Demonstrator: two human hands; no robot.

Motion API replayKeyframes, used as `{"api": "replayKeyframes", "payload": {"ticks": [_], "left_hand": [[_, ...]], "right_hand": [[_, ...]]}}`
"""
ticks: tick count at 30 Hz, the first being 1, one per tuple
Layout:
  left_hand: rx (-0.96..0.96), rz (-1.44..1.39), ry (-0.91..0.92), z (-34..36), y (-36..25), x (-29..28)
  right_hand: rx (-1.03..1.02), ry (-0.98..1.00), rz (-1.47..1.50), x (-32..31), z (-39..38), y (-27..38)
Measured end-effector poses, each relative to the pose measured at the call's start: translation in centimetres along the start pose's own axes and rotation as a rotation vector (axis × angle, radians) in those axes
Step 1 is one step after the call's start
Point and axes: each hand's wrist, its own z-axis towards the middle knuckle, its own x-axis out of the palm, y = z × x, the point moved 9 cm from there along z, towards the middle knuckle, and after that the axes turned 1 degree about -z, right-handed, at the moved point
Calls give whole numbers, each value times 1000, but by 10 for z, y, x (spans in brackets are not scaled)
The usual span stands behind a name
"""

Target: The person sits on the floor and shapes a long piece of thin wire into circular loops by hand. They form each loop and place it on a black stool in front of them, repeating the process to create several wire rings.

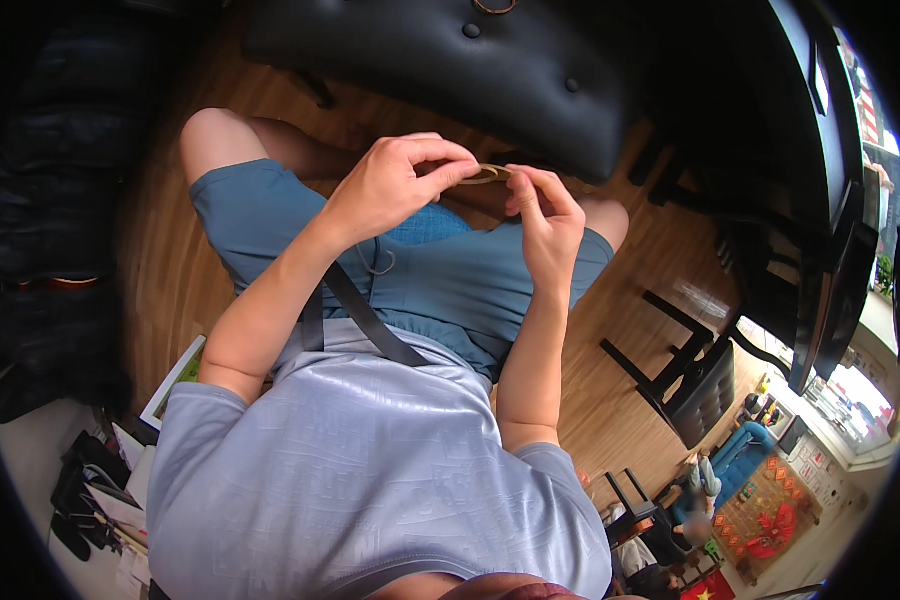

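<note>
A thin yellowish-tan band or strip (492, 174) is stretched between my two hands above my lap. It looks bent into a narrow loop, and its exact kind is too small to make out. My left hand (402, 180) pinches one end between thumb and fingers. At the other end, the thumb and fingertips of my right hand (547, 212) are pressed together on it. The fingertips cover both ends of the strip.
A black buttoned bench (530, 75) stands just beyond my hands, with a thin brown ring (495, 5) on it. A black strap (370, 318) crosses my shorts. A black chair (695, 395) is at the right on the wooden floor. Papers (120, 500) lie at lower left.
</note>
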Motion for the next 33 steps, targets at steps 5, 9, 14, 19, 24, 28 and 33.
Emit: {"api": "replayKeyframes", "payload": {"ticks": [5, 9, 14, 19, 24, 28, 33], "left_hand": [[154, 89, -152, -4, -5, -9], [203, 16, -169, -10, 3, -4], [256, -74, -108, -16, 2, 7], [46, -254, 22, -27, -4, 18], [420, 24, -226, -44, -41, 7], [665, 304, -366, -54, -55, 10], [45, -324, -152, -26, 11, 20]], "right_hand": [[2, 22, 77, 1, -10, 5], [34, 119, 132, 8, -22, -3], [-202, 85, 163, 5, -31, 8], [-37, 113, 456, 10, -43, 19], [-48, 156, 663, 17, -51, 31], [60, 197, 858, 23, -46, 21], [-117, -10, 455, 9, -33, -2]]}}
